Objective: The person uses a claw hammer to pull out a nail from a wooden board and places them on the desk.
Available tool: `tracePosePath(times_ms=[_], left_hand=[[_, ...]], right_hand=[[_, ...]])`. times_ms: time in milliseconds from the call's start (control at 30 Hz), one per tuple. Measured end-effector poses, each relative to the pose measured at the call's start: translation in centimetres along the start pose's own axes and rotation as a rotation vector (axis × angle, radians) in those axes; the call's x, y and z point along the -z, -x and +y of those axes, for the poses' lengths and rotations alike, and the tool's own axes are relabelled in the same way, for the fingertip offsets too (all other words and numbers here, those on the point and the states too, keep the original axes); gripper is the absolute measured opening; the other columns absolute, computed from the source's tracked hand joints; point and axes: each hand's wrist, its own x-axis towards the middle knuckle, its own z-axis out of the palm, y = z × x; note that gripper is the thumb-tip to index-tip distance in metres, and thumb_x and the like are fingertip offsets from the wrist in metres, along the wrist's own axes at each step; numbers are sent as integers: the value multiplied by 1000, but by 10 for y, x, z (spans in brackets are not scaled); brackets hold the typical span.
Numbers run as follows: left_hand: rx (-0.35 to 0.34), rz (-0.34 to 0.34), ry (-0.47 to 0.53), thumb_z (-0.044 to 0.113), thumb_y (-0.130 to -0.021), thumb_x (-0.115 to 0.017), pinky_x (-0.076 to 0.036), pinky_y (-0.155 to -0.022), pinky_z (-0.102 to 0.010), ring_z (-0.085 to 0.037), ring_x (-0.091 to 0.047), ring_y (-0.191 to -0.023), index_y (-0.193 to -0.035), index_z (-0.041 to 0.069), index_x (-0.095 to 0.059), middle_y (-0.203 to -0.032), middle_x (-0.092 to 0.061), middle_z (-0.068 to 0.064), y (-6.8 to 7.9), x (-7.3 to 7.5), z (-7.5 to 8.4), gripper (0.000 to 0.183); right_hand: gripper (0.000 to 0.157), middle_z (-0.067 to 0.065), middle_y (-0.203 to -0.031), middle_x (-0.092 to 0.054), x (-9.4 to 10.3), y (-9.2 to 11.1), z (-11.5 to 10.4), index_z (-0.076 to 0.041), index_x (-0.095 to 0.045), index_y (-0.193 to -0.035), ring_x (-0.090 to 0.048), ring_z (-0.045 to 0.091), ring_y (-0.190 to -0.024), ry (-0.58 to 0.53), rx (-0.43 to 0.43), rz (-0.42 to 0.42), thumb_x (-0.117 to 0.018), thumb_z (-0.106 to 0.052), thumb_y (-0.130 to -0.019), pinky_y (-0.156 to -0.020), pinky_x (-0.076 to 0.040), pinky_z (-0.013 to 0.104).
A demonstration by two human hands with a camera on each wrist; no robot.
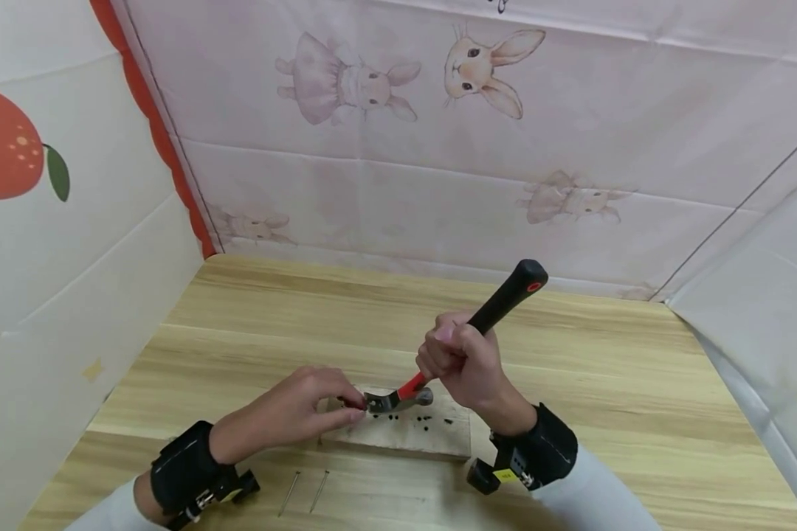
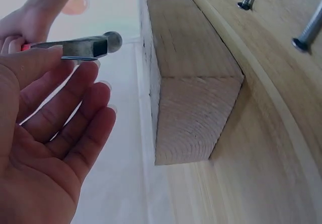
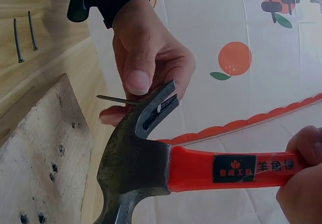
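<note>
My right hand [image 1: 468,361] grips the black-and-red handle of a claw hammer [image 1: 514,291], its butt pointing up and away to the right. The hammer's head is low, over the wooden block [image 1: 398,440]. At the claw, my left hand [image 1: 285,409] pinches a nail [image 3: 113,99] between thumb and finger. In the right wrist view, the nail sits in the slot of the claw [image 3: 163,103], its shaft sticking out past the thumb. The other left fingers are loosely spread in the left wrist view. Several dark holes [image 3: 54,168] mark the block's face.
Two loose nails [image 1: 319,492] lie on the wood-grain table [image 1: 239,354] in front of the block. A pink sheet with rabbit prints [image 1: 405,173] stands behind the table, and white sheets [image 1: 764,295] hang at the sides. Each wrist wears a black camera strap [image 1: 182,468].
</note>
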Motion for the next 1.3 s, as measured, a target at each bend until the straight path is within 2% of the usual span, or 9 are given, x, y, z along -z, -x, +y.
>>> tracePosePath(times_ms=[133, 267, 600, 800, 967, 1067, 1167, 1233, 1300], left_hand=[[-44, 13, 27, 24, -95, -77, -59, -66, -25, 5, -66, -83, -102, 16, -82, -95, -79, 7, -1, -3, 1, 12], [-66, 10, 35, 21, -95, -77, -58, -64, -23, 6, -65, -79, -98, 15, -82, -92, -79, 7, -2, -5, 3, 8], [-31, -42, 70, 13, -93, -78, -61, -69, -24, 7, -63, -78, -94, 15, -81, -88, -78, 6, -5, -5, 9, 4], [-71, -58, 108, 16, -95, -75, -59, -70, -20, 6, -65, -80, -96, 14, -80, -90, -78, 4, -4, -4, 11, 5], [-99, -66, 122, 18, -98, -73, -58, -70, -19, 6, -65, -81, -98, 15, -79, -92, -78, 5, -1, -3, 15, 7], [-138, -44, 111, 18, -98, -72, -58, -70, -19, 5, -66, -81, -99, 15, -79, -92, -78, 5, 3, -2, 16, 8], [-169, 7, 83, 17, -98, -73, -58, -70, -20, 4, -66, -81, -98, 15, -79, -90, -77, 6, 8, -2, 17, 6], [-156, 42, 63, 16, -97, -74, -58, -69, -20, 5, -66, -80, -96, 15, -78, -88, -77, 7, 12, -1, 18, 5], [-111, 69, 34, 14, -95, -75, -58, -66, -20, 7, -63, -77, -91, 17, -78, -84, -75, 9, 16, 0, 19, 6]], right_hand=[[29, -1, -54, -20, -2, 2, -1, -12, -27, -61, -14, 18, -40, 2, 4, -8, -23, 4, -85, -38, -13, 34], [29, -1, -53, -19, -4, 4, -2, -12, -27, -60, -13, 17, -40, -2, 10, -19, -23, 4, -84, -38, -13, 33], [30, 0, -53, -22, -11, 7, -6, -11, -31, -61, -17, 17, -41, 1, 61, -77, -24, 8, -82, -37, -16, 34], [30, 2, -52, -21, -12, 8, -8, -9, -30, -61, -18, 15, -41, -11, 129, -163, -26, 13, -81, -34, -17, 33], [31, 2, -51, -21, -11, 12, -9, -9, -28, -61, -18, 15, -41, -10, 139, -188, -25, 15, -79, -34, -17, 33], [31, 3, -51, -21, -10, 14, -8, -8, -28, -61, -19, 15, -40, 3, 147, -198, -26, 16, -80, -34, -18, 33], [32, 3, -50, -22, -9, 18, -9, -8, -28, -61, -20, 16, -40, 19, 167, -198, -27, 16, -81, -34, -19, 32], [32, 3, -50, -22, -7, 22, -11, -8, -28, -61, -20, 15, -40, 20, 180, -192, -26, 17, -81, -33, -18, 30], [33, 2, -51, -21, -6, 26, -15, -9, -27, -62, -18, 15, -40, 21, 186, -180, -25, 18, -80, -34, -17, 30]])
